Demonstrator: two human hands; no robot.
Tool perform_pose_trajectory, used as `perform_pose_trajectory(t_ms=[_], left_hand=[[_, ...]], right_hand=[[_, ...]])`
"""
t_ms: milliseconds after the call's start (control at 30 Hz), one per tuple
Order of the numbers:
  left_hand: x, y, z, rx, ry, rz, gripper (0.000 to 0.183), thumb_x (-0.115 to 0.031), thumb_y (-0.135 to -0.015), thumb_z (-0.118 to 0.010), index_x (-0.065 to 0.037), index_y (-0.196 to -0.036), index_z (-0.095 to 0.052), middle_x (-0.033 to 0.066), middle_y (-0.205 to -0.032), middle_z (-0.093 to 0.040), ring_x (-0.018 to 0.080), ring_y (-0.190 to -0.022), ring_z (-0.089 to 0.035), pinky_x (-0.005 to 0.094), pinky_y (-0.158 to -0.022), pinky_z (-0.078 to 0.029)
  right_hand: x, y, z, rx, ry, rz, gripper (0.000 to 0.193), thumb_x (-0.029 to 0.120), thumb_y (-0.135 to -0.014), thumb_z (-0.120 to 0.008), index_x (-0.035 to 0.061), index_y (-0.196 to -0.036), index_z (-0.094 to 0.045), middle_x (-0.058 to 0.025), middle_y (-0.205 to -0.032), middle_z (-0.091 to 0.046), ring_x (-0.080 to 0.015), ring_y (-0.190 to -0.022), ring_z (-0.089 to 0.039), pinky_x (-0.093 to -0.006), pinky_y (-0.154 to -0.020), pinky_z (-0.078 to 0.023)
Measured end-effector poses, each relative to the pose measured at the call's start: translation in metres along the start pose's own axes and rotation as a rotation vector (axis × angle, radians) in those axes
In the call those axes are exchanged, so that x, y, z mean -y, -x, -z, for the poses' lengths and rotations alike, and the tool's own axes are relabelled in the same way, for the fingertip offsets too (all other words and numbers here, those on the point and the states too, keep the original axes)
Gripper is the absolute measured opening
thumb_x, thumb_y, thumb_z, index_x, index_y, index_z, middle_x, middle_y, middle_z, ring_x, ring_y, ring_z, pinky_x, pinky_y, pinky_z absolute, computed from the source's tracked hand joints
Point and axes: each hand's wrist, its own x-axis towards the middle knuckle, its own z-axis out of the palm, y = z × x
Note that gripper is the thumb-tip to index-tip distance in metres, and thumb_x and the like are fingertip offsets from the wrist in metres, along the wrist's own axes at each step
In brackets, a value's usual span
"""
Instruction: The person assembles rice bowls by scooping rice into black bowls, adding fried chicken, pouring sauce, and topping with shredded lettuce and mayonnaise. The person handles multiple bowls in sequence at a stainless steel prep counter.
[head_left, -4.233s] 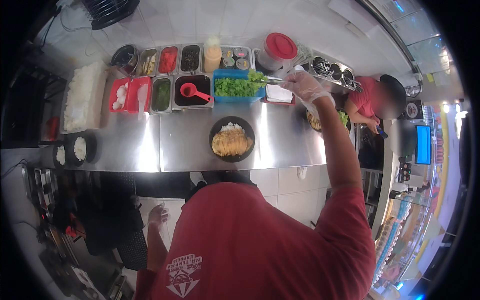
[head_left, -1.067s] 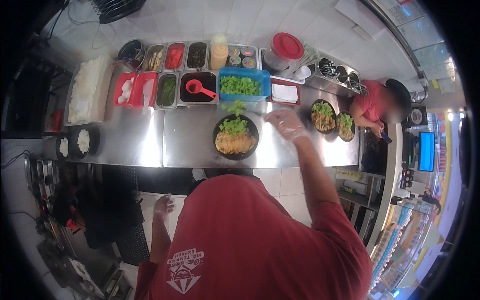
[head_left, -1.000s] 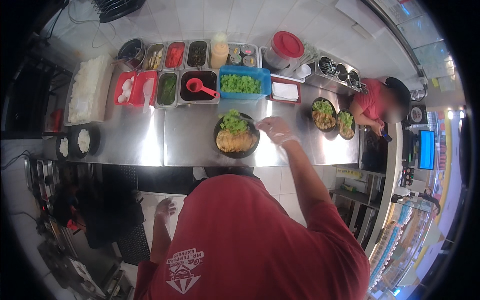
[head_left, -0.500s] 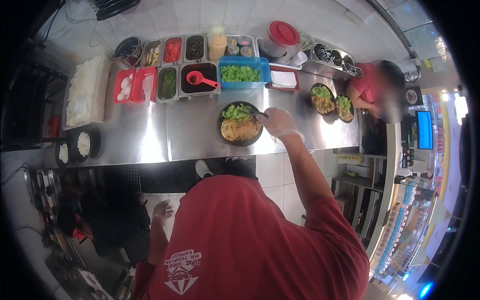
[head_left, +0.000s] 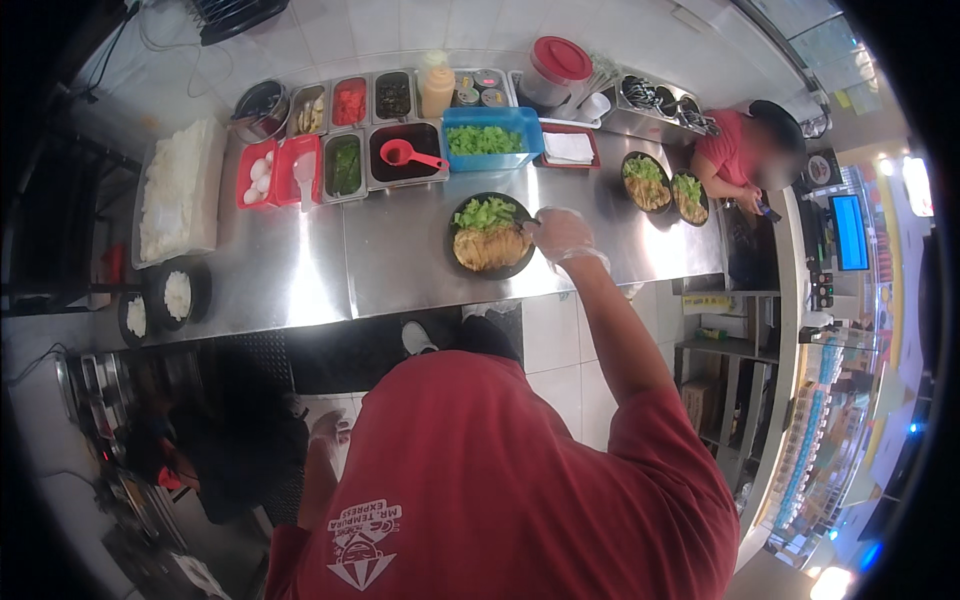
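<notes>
A black bowl (head_left: pixel 459 262) sits on the steel counter in front of me, with green lettuce (head_left: pixel 484 213) on its far side and sliced, browned food (head_left: pixel 488 247) on its near side. My right hand (head_left: pixel 562 236), in a clear plastic glove, is closed on a small dark utensil (head_left: pixel 531 222) at the bowl's right rim; its exact kind is hidden by the fingers. Low beside my body, away from the counter, hangs my left hand (head_left: pixel 328 428), also gloved. Its fingers look loosely apart and nothing shows in them, though the hand is blurred.
Behind the bowl stand a blue lettuce bin (head_left: pixel 493 160), a sauce pan with a red ladle (head_left: pixel 412 154), and red egg trays (head_left: pixel 258 180). A rice tub (head_left: pixel 178 190) and rice bowls are left; filled bowls (head_left: pixel 646 183) and a co-worker (head_left: pixel 735 150) are right. Another person (head_left: pixel 225 440) is lower left.
My right hand has shifted slightly to the bowl's right rim, and the utensil has drawn back from the lettuce. The whole view has tilted a little. The co-worker's hands now show a dark object.
</notes>
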Motion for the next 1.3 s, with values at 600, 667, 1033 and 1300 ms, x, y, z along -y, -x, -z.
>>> perform_pose_trajectory(t_ms=[600, 667, 1033, 1300], left_hand=[[0.019, -0.03, 0.033, 0.154, 0.212, -0.063, 0.053, -0.039, -0.097, -0.069, -0.018, -0.144, -0.057, 0.0115, -0.114, -0.068, 0.0272, -0.091, -0.068, 0.0413, -0.073, -0.053], [0.029, -0.027, 0.025, 0.12, 0.162, -0.073, 0.051, -0.039, -0.097, -0.069, -0.018, -0.142, -0.059, 0.0107, -0.112, -0.067, 0.0261, -0.089, -0.067, 0.0404, -0.073, -0.053], [0.075, -0.001, 0.0, 0.07, 0.24, -0.041, 0.047, -0.042, -0.095, -0.071, -0.016, -0.134, -0.062, 0.0084, -0.109, -0.066, 0.0223, -0.081, -0.063, 0.0393, -0.072, -0.051], [0.067, 0.02, -0.019, 0.017, 0.246, -0.101, 0.052, -0.043, -0.095, -0.069, -0.015, -0.138, -0.059, 0.0127, -0.118, -0.067, 0.0258, -0.088, -0.066, 0.0413, -0.079, -0.053]], right_hand=[[0.02, -0.012, -0.006, -0.002, 0.068, 0.169, 0.044, 0.045, -0.094, -0.065, 0.0076, -0.113, -0.077, -0.021, -0.111, -0.073, -0.0404, -0.107, -0.069, -0.0496, -0.095, -0.052], [0.02, -0.016, -0.001, -0.009, 0.04, 0.149, 0.044, 0.045, -0.094, -0.065, 0.0064, -0.112, -0.077, -0.0213, -0.109, -0.074, -0.0403, -0.106, -0.069, -0.0496, -0.095, -0.052], [0.022, -0.007, 0.008, 0.005, 0.05, 0.141, 0.043, 0.045, -0.092, -0.066, 0.0059, -0.105, -0.078, -0.0237, -0.106, -0.073, -0.0412, -0.102, -0.07, -0.0503, -0.09, -0.053], [0.003, -0.015, 0.028, -0.045, -0.028, 0.163, 0.046, 0.047, -0.094, -0.063, 0.0057, -0.105, -0.078, -0.0253, -0.106, -0.073, -0.0426, -0.101, -0.07, -0.0506, -0.091, -0.052]])
